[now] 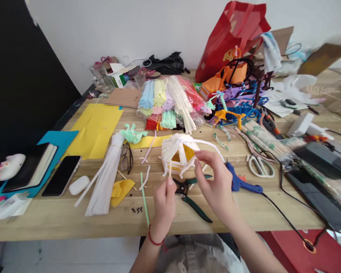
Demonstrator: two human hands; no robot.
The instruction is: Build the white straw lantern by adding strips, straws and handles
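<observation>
My left hand (165, 199) is closed, with a thin pale stick (170, 167) standing upright between thumb and forefinger. My right hand (216, 180) is raised beside it, thumb and forefinger drawn together in a pinch; whatever lies between them is too small to make out. Just beyond both hands sits a small white fuzzy house-like model (170, 148) with yellow panels inside. From its top a white pipe cleaner (208, 144) arcs right, passing behind my right hand. Green-handled pruning shears (197, 208) lie beneath my hands. A blue glue gun (244, 184) rests right of my right hand.
White pipe cleaners (104, 182) lie in a bundle at left, near glasses (127, 158) and a phone (61, 176). Behind are bagged coloured pipe cleaners (159, 94) and a red bag (230, 38). White scissors (261, 167) and a black cord (284, 216) lie right.
</observation>
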